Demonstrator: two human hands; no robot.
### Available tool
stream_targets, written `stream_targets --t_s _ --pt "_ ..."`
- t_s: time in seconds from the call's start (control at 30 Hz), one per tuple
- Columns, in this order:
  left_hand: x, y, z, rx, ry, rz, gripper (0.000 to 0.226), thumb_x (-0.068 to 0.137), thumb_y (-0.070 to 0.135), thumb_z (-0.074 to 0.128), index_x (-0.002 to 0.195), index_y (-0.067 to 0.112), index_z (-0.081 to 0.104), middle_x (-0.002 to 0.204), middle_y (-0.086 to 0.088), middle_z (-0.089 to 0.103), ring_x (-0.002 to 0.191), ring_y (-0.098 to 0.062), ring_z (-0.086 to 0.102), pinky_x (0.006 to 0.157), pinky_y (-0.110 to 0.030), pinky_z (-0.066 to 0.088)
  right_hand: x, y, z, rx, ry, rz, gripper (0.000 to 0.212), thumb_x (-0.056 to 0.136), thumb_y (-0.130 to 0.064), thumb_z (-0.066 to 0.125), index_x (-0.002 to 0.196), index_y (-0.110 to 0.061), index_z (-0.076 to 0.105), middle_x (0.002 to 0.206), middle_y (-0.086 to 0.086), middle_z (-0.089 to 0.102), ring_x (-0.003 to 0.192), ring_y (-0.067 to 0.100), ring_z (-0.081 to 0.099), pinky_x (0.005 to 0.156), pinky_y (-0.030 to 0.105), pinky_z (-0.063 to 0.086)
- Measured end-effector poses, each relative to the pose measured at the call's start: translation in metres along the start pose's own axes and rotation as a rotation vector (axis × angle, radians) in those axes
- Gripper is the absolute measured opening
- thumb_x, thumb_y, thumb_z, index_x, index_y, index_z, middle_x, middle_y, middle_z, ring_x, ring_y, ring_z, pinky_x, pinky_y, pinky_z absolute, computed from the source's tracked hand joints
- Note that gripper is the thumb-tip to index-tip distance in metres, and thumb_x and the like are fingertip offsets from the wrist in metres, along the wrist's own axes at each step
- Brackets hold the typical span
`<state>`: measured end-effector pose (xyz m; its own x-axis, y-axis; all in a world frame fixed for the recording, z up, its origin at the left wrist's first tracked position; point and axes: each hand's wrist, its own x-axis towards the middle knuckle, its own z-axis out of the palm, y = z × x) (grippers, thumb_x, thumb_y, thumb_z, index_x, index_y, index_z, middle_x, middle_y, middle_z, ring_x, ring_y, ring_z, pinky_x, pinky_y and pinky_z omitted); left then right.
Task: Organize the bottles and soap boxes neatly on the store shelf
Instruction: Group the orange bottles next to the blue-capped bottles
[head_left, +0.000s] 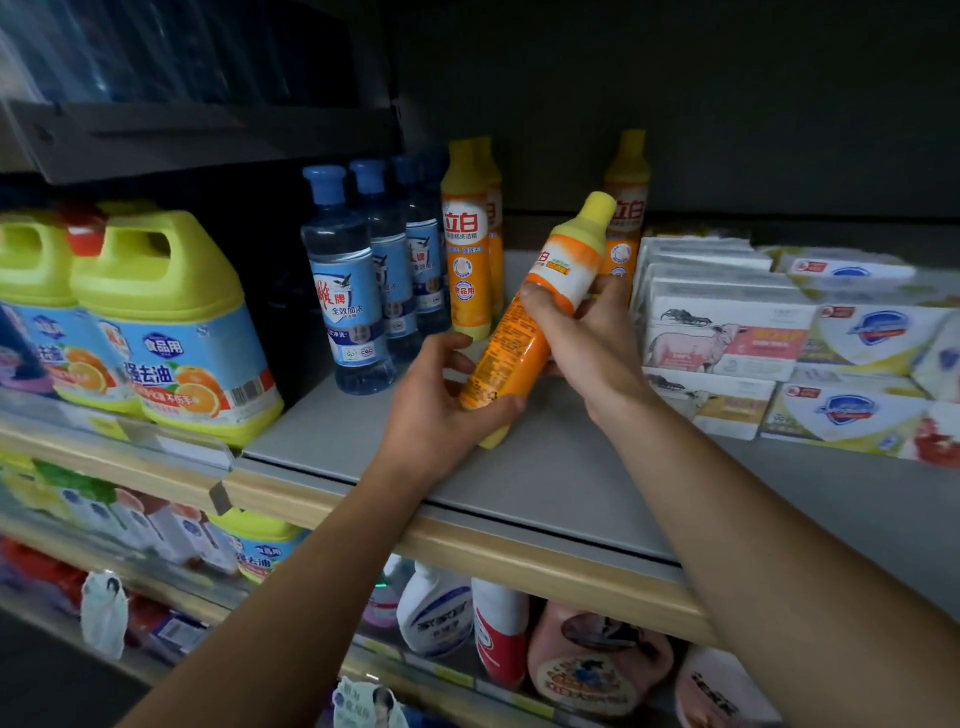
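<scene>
The left hand covered the orange bottle's lower end. Soap boxes at right blurred and ran past the edge; lower-shelf bottles were partly hidden behind the shelf lip.

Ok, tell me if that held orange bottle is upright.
Tilted: the orange bottle leans cap-up rightward, held by left hand and right hand.

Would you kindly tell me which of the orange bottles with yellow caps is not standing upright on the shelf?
The orange bottle held tilted in both hands, left hand at its base, right hand higher; the other orange bottles stand upright behind.
</scene>
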<state>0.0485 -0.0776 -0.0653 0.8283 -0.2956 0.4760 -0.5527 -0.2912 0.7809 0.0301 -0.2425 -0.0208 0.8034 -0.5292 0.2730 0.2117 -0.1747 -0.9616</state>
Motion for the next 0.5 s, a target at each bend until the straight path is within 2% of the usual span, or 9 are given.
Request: stream_targets --t_s 0.03,0.1,0.17,0.2,0.27,0.33,0.4,0.5 --pt "0.000 0.000 -0.001 -0.021 -0.005 -0.005 0.070 0.063 0.050 0.077 0.123 0.028 0.050 0.102 0.016 0.058 0.091 0.006 0.057 0.066 -0.006 0.044 0.000 0.000 0.000 -0.005 -0.012 0.008 0.071 0.057 -0.069 0.069 0.113 -0.035 0.041 0.098 -0.011 0.065 0.087 0.013 0.070 0.074 0.046 0.061" --pt "0.001 0.002 -0.003 -0.137 -0.039 -0.043 0.057 0.070 0.046 0.070 0.121 0.028 0.056 0.104 0.011 0.064 0.094 -0.002 0.062 0.072 -0.014 0.051 0.000 -0.002 -0.001 0.004 -0.065 0.032 0.068 0.062 -0.069 0.067 0.115 -0.036 0.041 0.103 -0.011 0.063 0.093 0.016 0.067 0.075 0.047 0.060" --pt "0.002 0.005 -0.007 -0.396 -0.097 -0.154 0.039 0.077 0.036 0.065 0.115 0.025 0.063 0.104 -0.001 0.069 0.094 -0.018 0.068 0.072 -0.033 0.059 0.001 -0.002 -0.002 0.088 -0.139 0.071 0.057 0.073 -0.062 0.064 0.117 -0.034 0.043 0.106 -0.006 0.062 0.097 0.019 0.066 0.075 0.048 0.060" --pt "0.002 0.007 -0.008 -0.561 -0.116 -0.231 0.034 0.078 0.032 0.062 0.111 0.021 0.066 0.102 -0.007 0.069 0.089 -0.025 0.069 0.065 -0.041 0.059 0.001 -0.002 -0.002 0.168 -0.182 0.096 0.047 0.081 -0.054 0.062 0.119 -0.030 0.046 0.108 -0.001 0.063 0.097 0.022 0.066 0.075 0.047 0.060" --pt "0.002 0.012 -0.012 -0.800 -0.132 -0.379 0.038 0.080 0.030 0.057 0.111 0.009 0.064 0.098 -0.020 0.068 0.075 -0.032 0.068 0.051 -0.040 0.055 0.003 -0.003 -0.001 0.341 -0.271 0.145 0.033 0.094 -0.036 0.055 0.124 -0.023 0.049 0.107 0.004 0.067 0.095 0.024 0.070 0.070 0.042 0.060" --pt "0.001 0.013 -0.016 -0.900 -0.201 -0.468 0.043 0.091 0.034 0.049 0.117 0.001 0.056 0.095 -0.027 0.068 0.066 -0.034 0.067 0.047 -0.033 0.052 0.001 -0.003 0.001 0.448 -0.337 0.175 0.031 0.097 -0.025 0.053 0.128 -0.021 0.049 0.103 0.003 0.070 0.090 0.023 0.072 0.066 0.038 0.058" --pt "0.001 0.013 -0.019 -0.944 -0.289 -0.487 0.051 0.093 0.042 0.042 0.119 -0.001 0.052 0.089 -0.027 0.068 0.062 -0.034 0.066 0.046 -0.031 0.051 0.000 -0.002 0.002 0.493 -0.373 0.193 0.036 0.096 -0.023 0.055 0.131 -0.020 0.047 0.105 0.005 0.070 0.091 0.024 0.072 0.068 0.040 0.059" --pt "0.001 0.013 -0.017 -0.887 -0.342 -0.436 0.072 0.082 0.059 0.052 0.126 0.001 0.052 0.092 -0.025 0.067 0.062 -0.031 0.067 0.049 -0.032 0.052 0.000 0.001 0.000 0.443 -0.351 0.180 0.044 0.094 -0.025 0.060 0.135 -0.019 0.046 0.112 0.007 0.069 0.098 0.025 0.070 0.074 0.040 0.059"
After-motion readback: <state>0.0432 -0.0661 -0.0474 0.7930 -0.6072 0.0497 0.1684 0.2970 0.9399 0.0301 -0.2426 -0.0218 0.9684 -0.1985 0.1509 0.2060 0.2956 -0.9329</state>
